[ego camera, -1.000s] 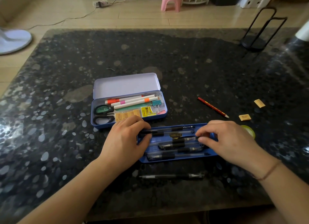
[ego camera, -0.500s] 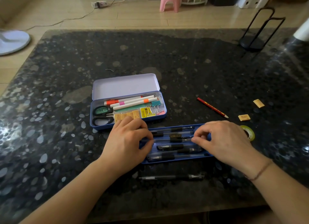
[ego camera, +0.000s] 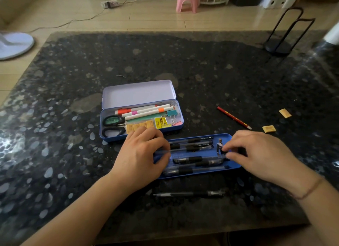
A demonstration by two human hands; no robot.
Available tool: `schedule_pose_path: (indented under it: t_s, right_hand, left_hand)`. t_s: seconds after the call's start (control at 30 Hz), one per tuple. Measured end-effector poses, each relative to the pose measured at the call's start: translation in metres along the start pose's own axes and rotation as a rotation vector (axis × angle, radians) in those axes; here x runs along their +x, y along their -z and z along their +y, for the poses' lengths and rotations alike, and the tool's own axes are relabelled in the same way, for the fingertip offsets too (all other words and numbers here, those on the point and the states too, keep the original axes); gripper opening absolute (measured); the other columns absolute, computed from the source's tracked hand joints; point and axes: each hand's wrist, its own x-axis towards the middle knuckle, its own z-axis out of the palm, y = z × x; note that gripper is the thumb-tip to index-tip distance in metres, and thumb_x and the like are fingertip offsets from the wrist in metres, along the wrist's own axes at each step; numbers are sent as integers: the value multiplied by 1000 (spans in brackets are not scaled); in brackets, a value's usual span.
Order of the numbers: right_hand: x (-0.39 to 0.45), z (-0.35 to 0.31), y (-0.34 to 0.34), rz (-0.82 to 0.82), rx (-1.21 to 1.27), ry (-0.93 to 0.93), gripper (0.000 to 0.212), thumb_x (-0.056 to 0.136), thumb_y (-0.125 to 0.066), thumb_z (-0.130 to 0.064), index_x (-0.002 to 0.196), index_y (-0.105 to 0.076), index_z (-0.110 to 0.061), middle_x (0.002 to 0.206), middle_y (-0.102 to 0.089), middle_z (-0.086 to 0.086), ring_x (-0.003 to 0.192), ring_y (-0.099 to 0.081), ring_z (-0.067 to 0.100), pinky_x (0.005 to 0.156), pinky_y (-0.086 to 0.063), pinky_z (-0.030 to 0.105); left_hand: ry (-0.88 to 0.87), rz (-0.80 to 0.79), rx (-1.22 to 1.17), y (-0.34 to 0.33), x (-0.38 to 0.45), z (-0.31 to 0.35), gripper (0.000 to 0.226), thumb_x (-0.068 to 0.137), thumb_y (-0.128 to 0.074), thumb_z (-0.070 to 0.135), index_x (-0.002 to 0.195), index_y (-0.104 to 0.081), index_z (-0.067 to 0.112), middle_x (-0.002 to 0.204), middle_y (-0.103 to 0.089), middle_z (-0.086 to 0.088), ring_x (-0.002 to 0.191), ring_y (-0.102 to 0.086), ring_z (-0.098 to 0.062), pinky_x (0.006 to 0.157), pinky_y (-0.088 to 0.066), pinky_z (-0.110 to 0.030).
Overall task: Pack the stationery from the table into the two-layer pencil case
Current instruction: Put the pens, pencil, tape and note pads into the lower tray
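The blue tin pencil case [ego camera: 110,135] lies open with its lid [ego camera: 139,93] back. Inside are scissors [ego camera: 112,125], markers [ego camera: 146,110], binder clips and yellow erasers. In front of it sits the blue inner tray [ego camera: 233,166] with several black pens [ego camera: 190,159]. My left hand [ego camera: 141,154] covers the tray's left end and my right hand [ego camera: 256,152] its right end. Each pinches one end of a thin clear pen [ego camera: 183,150] lying across the tray. A black pen [ego camera: 189,193], a red pencil [ego camera: 233,117] and two yellow erasers [ego camera: 269,128] [ego camera: 284,113] lie loose on the table.
The dark speckled table [ego camera: 183,58] carries a black wire stand [ego camera: 282,43] at the back right. A white object [ego camera: 333,34] pokes in at the right edge. Beyond the table are a pink stool [ego camera: 188,1] and a white fan base [ego camera: 14,45] on the floor.
Both hands have carried the clear pen from the tray's far edge toward its middle. A printed figure on the tray floor now shows. My right hand now hides the green tape roll.
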Motion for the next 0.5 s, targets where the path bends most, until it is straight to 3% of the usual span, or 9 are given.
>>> schedule_pose_path:
  t_s: [0.13, 0.37, 0.5]
  right_hand:
    - [2, 1, -2, -60, 4, -3, 10, 83, -65, -43, 92, -62, -46, 91, -54, -23, 84, -52, -3, 73, -51, 25]
    - [8, -12, -12, 79, -7, 26, 6, 91, -55, -40, 94, -59, -42, 96, -52, -21, 93, -49, 1, 71, -47, 26]
    - [9, -20, -19, 190, -1, 22, 12, 87, -58, -45, 98, -59, -41, 93, -58, -19, 91, -52, 2, 66, -43, 22]
  left_hand:
    - [-56, -49, 25, -3, -1, 1, 18, 84, -57, 41, 88, -72, 32, 96, -57, 13, 90, -49, -12, 78, -40, -32]
    - [-47, -37, 23, -3, 0, 1, 24, 86, -55, 48, 92, -73, 34, 94, -59, 15, 90, -49, -12, 77, -38, -33]
    - [-33, -43, 62, -3, 1, 0, 19, 81, -62, 46, 86, -74, 32, 89, -60, 15, 87, -49, -13, 76, -38, -35]
